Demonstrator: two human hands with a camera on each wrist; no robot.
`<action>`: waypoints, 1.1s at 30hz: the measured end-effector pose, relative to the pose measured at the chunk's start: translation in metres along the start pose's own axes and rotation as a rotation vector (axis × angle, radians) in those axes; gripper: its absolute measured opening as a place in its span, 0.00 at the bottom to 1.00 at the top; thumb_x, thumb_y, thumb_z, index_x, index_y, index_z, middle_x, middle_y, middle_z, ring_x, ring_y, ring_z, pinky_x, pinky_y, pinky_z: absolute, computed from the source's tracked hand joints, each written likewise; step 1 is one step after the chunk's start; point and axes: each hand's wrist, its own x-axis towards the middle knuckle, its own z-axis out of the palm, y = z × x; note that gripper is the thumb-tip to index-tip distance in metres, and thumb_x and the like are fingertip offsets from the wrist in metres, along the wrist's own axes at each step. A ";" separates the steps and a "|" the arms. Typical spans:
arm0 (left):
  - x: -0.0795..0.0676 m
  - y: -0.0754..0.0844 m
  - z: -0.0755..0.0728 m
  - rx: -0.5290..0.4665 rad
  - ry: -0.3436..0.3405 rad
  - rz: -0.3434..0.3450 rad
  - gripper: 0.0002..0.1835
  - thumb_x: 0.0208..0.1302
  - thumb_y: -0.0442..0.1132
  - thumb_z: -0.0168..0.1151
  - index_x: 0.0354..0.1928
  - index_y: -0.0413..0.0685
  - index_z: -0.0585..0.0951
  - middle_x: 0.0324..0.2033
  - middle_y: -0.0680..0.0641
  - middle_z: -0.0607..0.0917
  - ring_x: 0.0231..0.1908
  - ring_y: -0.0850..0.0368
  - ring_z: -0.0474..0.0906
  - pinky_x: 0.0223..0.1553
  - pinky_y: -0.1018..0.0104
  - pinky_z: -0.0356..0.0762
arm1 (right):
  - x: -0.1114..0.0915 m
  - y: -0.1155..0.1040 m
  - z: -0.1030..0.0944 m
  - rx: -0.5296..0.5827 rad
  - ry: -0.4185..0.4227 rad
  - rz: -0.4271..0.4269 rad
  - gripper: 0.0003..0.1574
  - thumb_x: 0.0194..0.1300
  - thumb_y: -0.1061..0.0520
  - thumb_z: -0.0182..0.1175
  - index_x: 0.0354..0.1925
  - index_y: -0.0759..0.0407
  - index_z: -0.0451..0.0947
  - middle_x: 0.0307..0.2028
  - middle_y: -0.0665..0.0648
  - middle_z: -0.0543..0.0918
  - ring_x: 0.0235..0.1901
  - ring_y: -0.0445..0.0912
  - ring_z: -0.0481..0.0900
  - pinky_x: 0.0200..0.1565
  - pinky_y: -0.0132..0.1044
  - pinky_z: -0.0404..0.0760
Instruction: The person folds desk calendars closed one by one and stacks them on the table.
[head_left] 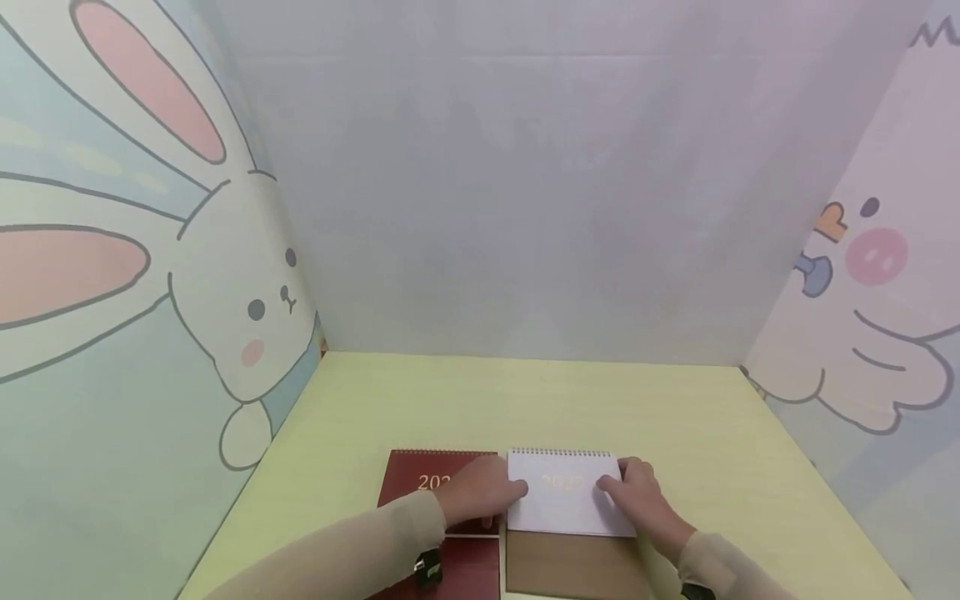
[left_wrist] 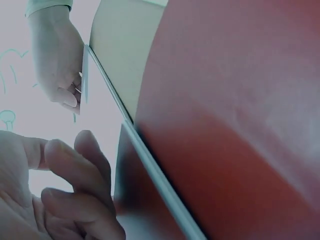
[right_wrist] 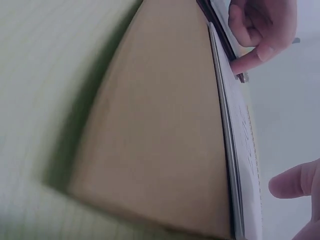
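Note:
A white spiral-bound desk calendar (head_left: 562, 492) with pale year lettering stands on a brown cardboard base (head_left: 573, 567). To its left is a dark red desk calendar (head_left: 401, 475) with gold lettering. My left hand (head_left: 480, 487) is over the red calendar's right side, its thumb reaching onto the white calendar's left edge. Loosely bent fingers (left_wrist: 82, 175) of that hand show in the left wrist view. My right hand (head_left: 641, 496) is at the white calendar's right edge. Its thumb (right_wrist: 292, 181) hovers just off the page in the right wrist view, where the other fingers are hidden.
Both calendars stand on a pale yellow table (head_left: 420, 392), near its front side. A plain pale backdrop (head_left: 525, 208) rises behind. Printed side panels show a cartoon rabbit (head_left: 240, 275) at left and a cartoon bird (head_left: 885, 308) at right.

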 end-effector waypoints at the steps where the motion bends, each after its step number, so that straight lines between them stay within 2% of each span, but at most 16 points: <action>1: 0.000 0.000 0.000 -0.005 -0.002 0.001 0.24 0.66 0.50 0.60 0.13 0.49 0.79 0.09 0.51 0.79 0.10 0.56 0.74 0.19 0.63 0.69 | -0.001 -0.001 0.000 0.028 -0.015 0.012 0.41 0.66 0.55 0.64 0.66 0.83 0.68 0.60 0.77 0.76 0.57 0.64 0.78 0.55 0.50 0.83; 2: 0.000 -0.001 0.001 -0.005 -0.003 0.009 0.23 0.66 0.50 0.60 0.13 0.49 0.78 0.09 0.51 0.79 0.10 0.56 0.73 0.19 0.63 0.68 | -0.001 -0.001 0.000 0.058 -0.029 0.023 0.44 0.67 0.55 0.63 0.70 0.83 0.63 0.66 0.80 0.72 0.63 0.67 0.75 0.63 0.56 0.81; 4: -0.001 -0.001 0.002 -0.001 -0.006 0.024 0.23 0.65 0.51 0.60 0.13 0.50 0.77 0.09 0.53 0.79 0.11 0.57 0.71 0.18 0.63 0.67 | -0.002 -0.001 0.000 0.102 -0.057 0.045 0.50 0.71 0.55 0.60 0.76 0.81 0.52 0.76 0.84 0.61 0.75 0.72 0.66 0.75 0.67 0.70; 5: -0.002 -0.001 0.003 -0.001 -0.007 0.033 0.23 0.65 0.51 0.60 0.13 0.51 0.76 0.09 0.53 0.79 0.11 0.57 0.70 0.18 0.63 0.66 | -0.003 -0.001 0.000 0.117 -0.066 0.053 0.51 0.72 0.54 0.59 0.79 0.79 0.48 0.78 0.84 0.56 0.78 0.74 0.61 0.78 0.72 0.64; 6: -0.002 0.000 0.003 -0.003 -0.005 0.043 0.22 0.65 0.51 0.60 0.13 0.52 0.75 0.09 0.54 0.78 0.10 0.58 0.69 0.18 0.64 0.65 | -0.003 0.000 0.000 0.123 -0.068 0.060 0.52 0.73 0.54 0.57 0.80 0.78 0.45 0.79 0.83 0.54 0.79 0.74 0.59 0.80 0.72 0.61; 15: 0.001 0.003 0.008 0.037 0.065 0.079 0.18 0.64 0.49 0.61 0.18 0.54 0.70 0.13 0.55 0.70 0.14 0.60 0.64 0.17 0.64 0.58 | -0.005 0.000 -0.005 0.208 -0.033 0.043 0.51 0.70 0.62 0.49 0.84 0.70 0.40 0.78 0.78 0.60 0.76 0.69 0.64 0.77 0.67 0.64; 21: 0.000 0.004 0.008 0.048 0.082 0.121 0.10 0.64 0.49 0.61 0.31 0.51 0.79 0.15 0.55 0.72 0.15 0.60 0.65 0.17 0.64 0.60 | -0.006 -0.002 -0.010 0.248 -0.020 0.031 0.52 0.70 0.64 0.48 0.85 0.69 0.38 0.78 0.78 0.60 0.76 0.66 0.63 0.77 0.64 0.64; 24: -0.001 0.003 0.007 0.041 0.087 0.139 0.17 0.63 0.49 0.63 0.47 0.44 0.84 0.16 0.56 0.74 0.15 0.62 0.66 0.18 0.65 0.62 | -0.007 -0.002 -0.012 0.258 -0.017 0.038 0.52 0.70 0.64 0.48 0.85 0.69 0.38 0.78 0.78 0.61 0.75 0.66 0.63 0.77 0.65 0.63; 27: -0.002 0.002 0.006 0.038 0.089 0.151 0.28 0.62 0.50 0.64 0.60 0.39 0.81 0.20 0.57 0.78 0.18 0.63 0.71 0.20 0.67 0.67 | -0.008 -0.002 -0.014 0.268 -0.018 0.048 0.52 0.70 0.64 0.47 0.85 0.68 0.37 0.78 0.77 0.60 0.76 0.67 0.63 0.78 0.66 0.61; 33: -0.001 0.003 0.003 0.049 0.084 0.145 0.29 0.62 0.51 0.67 0.61 0.41 0.79 0.31 0.57 0.84 0.28 0.63 0.77 0.28 0.67 0.74 | -0.009 -0.005 -0.017 0.263 -0.020 0.059 0.52 0.71 0.63 0.46 0.85 0.69 0.35 0.78 0.78 0.59 0.76 0.68 0.62 0.77 0.66 0.61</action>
